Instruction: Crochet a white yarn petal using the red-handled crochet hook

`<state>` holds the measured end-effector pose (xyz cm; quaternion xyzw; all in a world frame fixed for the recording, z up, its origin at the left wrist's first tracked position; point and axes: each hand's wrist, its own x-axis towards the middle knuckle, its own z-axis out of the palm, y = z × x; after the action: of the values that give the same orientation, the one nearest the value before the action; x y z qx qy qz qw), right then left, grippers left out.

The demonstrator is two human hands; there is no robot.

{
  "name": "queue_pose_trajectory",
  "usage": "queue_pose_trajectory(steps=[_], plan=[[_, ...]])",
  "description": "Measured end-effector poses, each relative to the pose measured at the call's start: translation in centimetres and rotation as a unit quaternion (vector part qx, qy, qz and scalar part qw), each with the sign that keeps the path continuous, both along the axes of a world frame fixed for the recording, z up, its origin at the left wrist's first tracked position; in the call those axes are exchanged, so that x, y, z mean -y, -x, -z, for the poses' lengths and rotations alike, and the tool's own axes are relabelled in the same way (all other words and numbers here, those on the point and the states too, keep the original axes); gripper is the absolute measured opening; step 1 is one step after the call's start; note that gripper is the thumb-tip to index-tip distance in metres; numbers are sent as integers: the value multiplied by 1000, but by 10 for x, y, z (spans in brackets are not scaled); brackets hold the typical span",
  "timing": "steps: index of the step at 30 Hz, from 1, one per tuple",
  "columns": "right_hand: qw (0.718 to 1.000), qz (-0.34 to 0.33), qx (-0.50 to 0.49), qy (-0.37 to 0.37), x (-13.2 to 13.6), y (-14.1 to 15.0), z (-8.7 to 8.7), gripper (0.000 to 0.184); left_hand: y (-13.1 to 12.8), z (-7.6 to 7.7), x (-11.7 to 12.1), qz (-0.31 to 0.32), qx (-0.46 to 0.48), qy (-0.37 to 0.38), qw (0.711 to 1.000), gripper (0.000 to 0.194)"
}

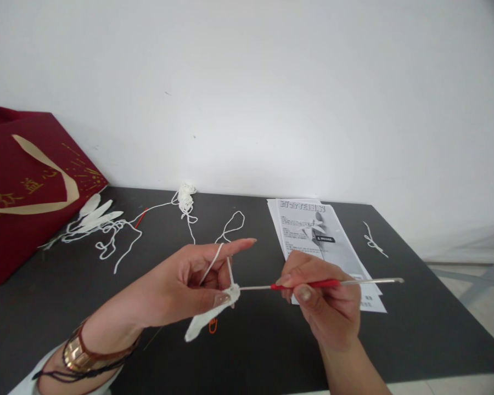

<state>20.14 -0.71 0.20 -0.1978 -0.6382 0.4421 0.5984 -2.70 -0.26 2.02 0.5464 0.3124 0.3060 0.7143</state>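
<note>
Between thumb and fingers, my left hand point(193, 282) pinches a white crocheted piece point(206, 321), narrow and leaf-shaped. White yarn point(212, 264) loops over its outstretched index finger and runs down to the piece. My right hand point(323, 296) grips a crochet hook point(327, 283) by its red middle; the metal shaft points left, and its tip meets the top end of the crochet work. The other hooked end sticks out to the right. An orange stitch marker point(213, 326) shows just below the crocheted piece; whether it is attached I cannot tell.
Printed pattern sheets point(341, 230) lie beyond my right hand. A tangle of white yarn point(186, 198) is near the wall. Several white crocheted pieces point(101, 215) lie beside a dark red gift bag point(33, 192) at left. A short knotted yarn scrap point(372, 242) is at right.
</note>
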Motion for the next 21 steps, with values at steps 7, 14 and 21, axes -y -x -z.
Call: queue_pose_trajectory(steps=[7,14,21], plan=[[999,16,21,-27,1,0,0,14,-1,-2,-2,-14,-3,5,1000,66],[996,23,52,-70,1,5,1,16,-3,-3,-2,-28,37,33,998,63],[960,101,101,-243,2,13,-1,24,-9,-3,-1,-98,62,77,990,60]])
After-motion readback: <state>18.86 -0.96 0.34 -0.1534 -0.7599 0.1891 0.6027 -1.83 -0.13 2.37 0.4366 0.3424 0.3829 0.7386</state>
